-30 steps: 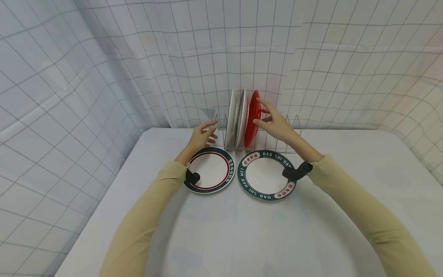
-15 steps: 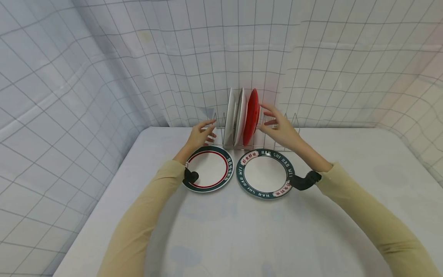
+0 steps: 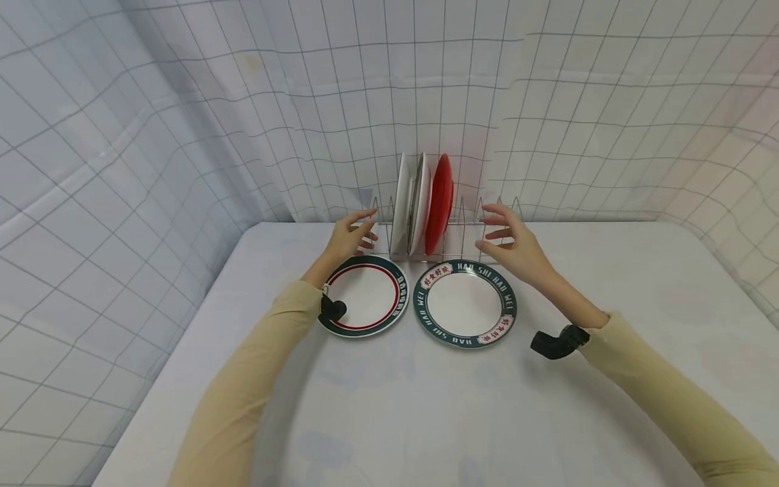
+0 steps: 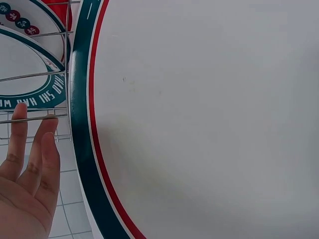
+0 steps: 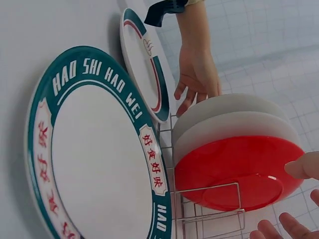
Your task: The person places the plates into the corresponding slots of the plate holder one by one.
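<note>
A red plate (image 3: 439, 203) and two white plates (image 3: 399, 206) stand on edge in a wire dish rack (image 5: 207, 187) at the back of the table. My right hand (image 3: 514, 243) is to the right of the red plate, fingers parted and holding nothing, in front of the rack's right part. On the other side, my left hand (image 3: 353, 233) is by the rack's left end with loosely bent fingers. The left wrist view shows its fingertips (image 4: 20, 112) right at a rack wire. The standing plates' printed faces (image 4: 25, 94) show there too.
Two green-rimmed plates lie flat before the rack: a left plate with a red ring (image 3: 365, 297) and a right plate with lettering (image 3: 464, 304). The left forearm passes over the left plate's edge. Grid-patterned cloth (image 3: 389, 81) hangs behind the table (image 3: 389, 419).
My right hand has let go of the red plate and drawn away to the right. The red plate stays in the rack, leaning slightly. My left hand has hardly moved.
</note>
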`<state>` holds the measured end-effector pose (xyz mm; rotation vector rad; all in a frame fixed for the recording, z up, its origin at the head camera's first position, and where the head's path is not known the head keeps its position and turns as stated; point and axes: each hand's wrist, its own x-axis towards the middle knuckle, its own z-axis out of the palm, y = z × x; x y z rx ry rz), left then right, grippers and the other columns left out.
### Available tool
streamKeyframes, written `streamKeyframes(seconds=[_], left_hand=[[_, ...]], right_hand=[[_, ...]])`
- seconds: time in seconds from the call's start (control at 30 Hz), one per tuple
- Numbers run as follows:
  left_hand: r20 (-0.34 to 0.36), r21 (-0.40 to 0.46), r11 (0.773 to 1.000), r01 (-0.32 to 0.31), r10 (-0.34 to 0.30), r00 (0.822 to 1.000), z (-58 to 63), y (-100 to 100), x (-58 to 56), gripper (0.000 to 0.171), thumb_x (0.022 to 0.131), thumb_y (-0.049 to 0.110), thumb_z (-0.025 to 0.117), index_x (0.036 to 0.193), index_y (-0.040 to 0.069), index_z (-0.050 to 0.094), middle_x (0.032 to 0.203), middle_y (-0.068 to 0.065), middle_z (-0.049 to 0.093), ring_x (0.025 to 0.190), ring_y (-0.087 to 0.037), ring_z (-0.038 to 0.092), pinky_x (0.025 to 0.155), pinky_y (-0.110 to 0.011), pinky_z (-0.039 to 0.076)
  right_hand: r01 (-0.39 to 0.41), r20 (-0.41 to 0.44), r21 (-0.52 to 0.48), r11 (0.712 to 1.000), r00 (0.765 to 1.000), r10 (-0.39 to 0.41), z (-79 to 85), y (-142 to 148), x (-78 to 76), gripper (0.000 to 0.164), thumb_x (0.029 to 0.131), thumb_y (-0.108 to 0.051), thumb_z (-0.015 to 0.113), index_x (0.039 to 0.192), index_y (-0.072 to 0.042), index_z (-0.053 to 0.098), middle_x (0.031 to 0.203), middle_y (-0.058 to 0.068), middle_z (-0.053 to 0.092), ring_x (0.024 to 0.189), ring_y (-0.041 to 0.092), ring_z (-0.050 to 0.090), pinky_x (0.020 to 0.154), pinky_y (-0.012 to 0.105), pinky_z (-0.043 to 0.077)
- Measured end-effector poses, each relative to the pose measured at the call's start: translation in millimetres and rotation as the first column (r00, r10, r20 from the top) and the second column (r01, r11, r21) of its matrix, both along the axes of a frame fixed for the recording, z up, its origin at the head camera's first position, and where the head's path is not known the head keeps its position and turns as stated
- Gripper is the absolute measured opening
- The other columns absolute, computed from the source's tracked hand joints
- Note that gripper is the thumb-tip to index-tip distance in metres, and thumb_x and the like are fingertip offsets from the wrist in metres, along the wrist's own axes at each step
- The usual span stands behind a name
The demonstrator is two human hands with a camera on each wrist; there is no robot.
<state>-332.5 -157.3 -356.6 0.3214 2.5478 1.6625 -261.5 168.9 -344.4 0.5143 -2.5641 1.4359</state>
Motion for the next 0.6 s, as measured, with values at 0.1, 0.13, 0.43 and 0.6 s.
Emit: streamKeyframes(seconds=[0.1,0.13,0.43,0.6], left_hand=[[0.002,-0.002,1.000,0.001,-0.001,1.000,0.5,0.0,-0.4,0.043,0.103,0.022,0.045,0.145,0.010,0.044,0.108,-0.036,0.063,0.097,-0.049,0.064,0.078,-0.054,0.054],[0.002,0.002,1.000,0.002,-0.002,1.000,-2.0,-0.5,-2.6,0.043,0.103,0.022,0.045,0.145,0.011,0.044,0.108,-0.035,0.063,0.097,-0.049,0.064,0.077,-0.053,0.055],[-0.033,-0.022,0.999,-0.027,0.027,0.999,-21.3,-4.4,-16.7,0.042,0.102,0.033,0.046,0.143,0.023,0.048,0.106,-0.030,0.066,0.093,-0.042,0.068,0.061,-0.028,0.054],[-0.053,-0.037,0.999,-0.023,0.021,0.998,-20.0,-3.8,-14.8,0.042,0.103,0.030,0.045,0.144,0.020,0.047,0.106,-0.030,0.066,0.092,-0.043,0.068,0.064,-0.032,0.056]], right_hand=[[0.024,0.005,0.009,1.000,1.000,-0.024,-8.5,8.8,2.9,0.064,0.091,-0.010,0.064,0.147,-0.011,0.033,0.137,0.024,0.048,0.112,0.039,0.056,0.095,0.055,0.047],[0.029,0.008,0.010,1.000,1.000,-0.029,-11.1,11.5,4.3,0.065,0.091,-0.010,0.065,0.147,-0.011,0.033,0.137,0.024,0.048,0.111,0.039,0.056,0.094,0.055,0.047],[0.065,0.103,0.030,0.997,0.992,-0.068,-36.0,33.6,15.3,0.071,0.087,-0.011,0.069,0.147,-0.010,0.032,0.136,0.025,0.048,0.106,0.036,0.057,0.087,0.041,0.051],[0.068,0.152,0.022,0.997,0.986,-0.071,-45.1,43.0,22.5,0.071,0.087,-0.013,0.069,0.148,-0.010,0.032,0.137,0.027,0.047,0.105,0.036,0.057,0.077,0.022,0.048]])
